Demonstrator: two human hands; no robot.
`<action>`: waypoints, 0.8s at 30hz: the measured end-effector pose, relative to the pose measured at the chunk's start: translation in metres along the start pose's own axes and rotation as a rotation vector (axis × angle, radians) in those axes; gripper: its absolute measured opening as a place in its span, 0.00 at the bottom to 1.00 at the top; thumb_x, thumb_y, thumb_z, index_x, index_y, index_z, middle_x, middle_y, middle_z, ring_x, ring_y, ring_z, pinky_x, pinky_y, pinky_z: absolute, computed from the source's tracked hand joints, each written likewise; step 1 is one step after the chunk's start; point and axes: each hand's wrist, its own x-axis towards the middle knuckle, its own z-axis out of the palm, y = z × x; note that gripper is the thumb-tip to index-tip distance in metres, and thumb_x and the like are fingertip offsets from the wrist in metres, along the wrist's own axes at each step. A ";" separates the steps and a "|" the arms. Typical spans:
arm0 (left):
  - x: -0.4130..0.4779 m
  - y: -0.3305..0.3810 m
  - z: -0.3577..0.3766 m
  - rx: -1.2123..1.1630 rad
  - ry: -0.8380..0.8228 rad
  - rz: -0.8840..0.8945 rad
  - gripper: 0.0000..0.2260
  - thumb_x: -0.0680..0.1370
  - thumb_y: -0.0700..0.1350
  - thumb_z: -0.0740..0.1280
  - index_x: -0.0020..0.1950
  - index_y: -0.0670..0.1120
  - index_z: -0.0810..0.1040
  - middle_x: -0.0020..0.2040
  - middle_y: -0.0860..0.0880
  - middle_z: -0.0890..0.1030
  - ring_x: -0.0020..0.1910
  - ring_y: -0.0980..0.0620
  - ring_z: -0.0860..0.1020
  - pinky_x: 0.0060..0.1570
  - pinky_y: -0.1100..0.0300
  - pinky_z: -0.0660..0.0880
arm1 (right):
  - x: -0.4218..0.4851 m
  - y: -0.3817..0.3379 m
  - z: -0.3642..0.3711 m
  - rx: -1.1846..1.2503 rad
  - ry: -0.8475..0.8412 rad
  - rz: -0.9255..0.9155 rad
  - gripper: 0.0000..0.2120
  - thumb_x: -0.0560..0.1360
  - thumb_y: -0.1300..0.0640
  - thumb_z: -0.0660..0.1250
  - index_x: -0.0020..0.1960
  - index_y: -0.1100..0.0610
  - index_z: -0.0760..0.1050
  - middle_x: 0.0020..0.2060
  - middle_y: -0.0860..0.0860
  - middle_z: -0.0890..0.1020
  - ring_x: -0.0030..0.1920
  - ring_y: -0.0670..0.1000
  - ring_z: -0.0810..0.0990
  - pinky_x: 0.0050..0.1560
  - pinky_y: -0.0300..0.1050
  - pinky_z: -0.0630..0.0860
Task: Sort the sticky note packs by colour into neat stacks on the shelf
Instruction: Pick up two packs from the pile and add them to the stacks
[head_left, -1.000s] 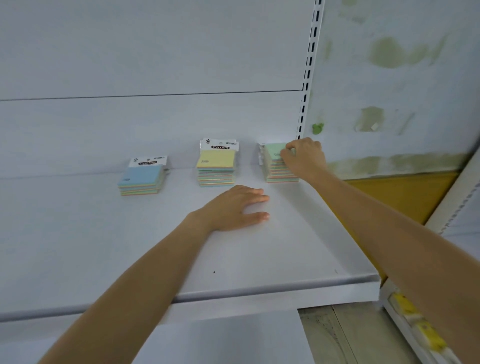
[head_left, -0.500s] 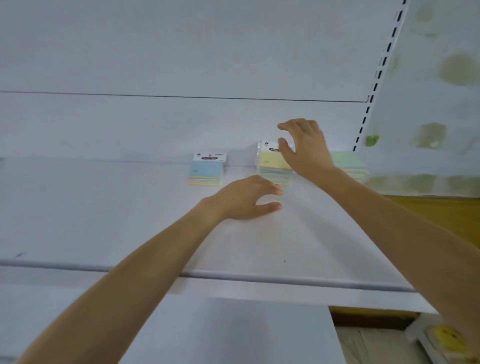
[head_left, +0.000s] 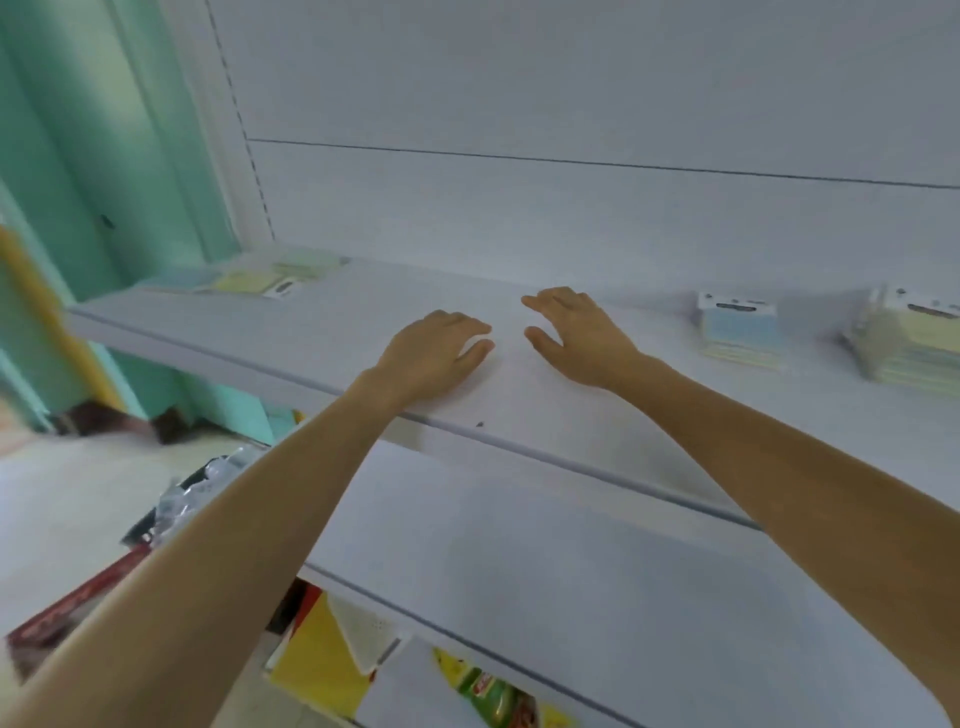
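Observation:
On the white shelf (head_left: 545, 415) a blue-topped stack of sticky note packs (head_left: 740, 332) stands at the right, and a yellow-topped stack (head_left: 909, 343) is cut off by the right edge. Several loose packs (head_left: 260, 278), yellow and pale green, lie blurred at the shelf's far left end. My left hand (head_left: 434, 353) rests flat on the shelf near its front edge, fingers apart, holding nothing. My right hand (head_left: 579, 332) hovers just right of it, fingers spread and empty, well left of the blue stack.
A teal wall (head_left: 104, 156) and a slotted upright (head_left: 244, 130) bound the shelf on the left. A lower white shelf (head_left: 519, 571) juts out below. Yellow and green packaged goods (head_left: 483, 691) and a dark box (head_left: 62, 618) lie beneath.
The view has swung left, so the stacks now sit at the right. My right hand has left the stacks and moved left beside my left hand. The green stack is out of view.

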 end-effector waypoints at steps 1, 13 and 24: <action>-0.006 -0.020 -0.003 0.003 0.007 -0.047 0.18 0.81 0.53 0.52 0.69 0.50 0.68 0.70 0.49 0.70 0.70 0.48 0.65 0.67 0.54 0.63 | 0.014 -0.015 0.010 0.007 -0.017 -0.028 0.22 0.79 0.51 0.55 0.72 0.55 0.61 0.71 0.56 0.64 0.71 0.57 0.63 0.71 0.53 0.61; -0.005 -0.229 -0.032 0.047 0.129 -0.458 0.16 0.80 0.49 0.56 0.65 0.47 0.72 0.65 0.45 0.74 0.66 0.45 0.69 0.62 0.50 0.67 | 0.207 -0.133 0.096 0.169 -0.120 -0.228 0.22 0.79 0.50 0.55 0.71 0.55 0.63 0.70 0.57 0.64 0.71 0.57 0.63 0.71 0.51 0.60; 0.028 -0.362 -0.040 0.069 0.016 -0.633 0.17 0.78 0.52 0.54 0.62 0.48 0.74 0.62 0.43 0.76 0.64 0.41 0.70 0.64 0.46 0.68 | 0.318 -0.171 0.152 0.317 -0.228 0.008 0.21 0.79 0.46 0.51 0.70 0.48 0.64 0.71 0.58 0.60 0.70 0.60 0.61 0.70 0.54 0.62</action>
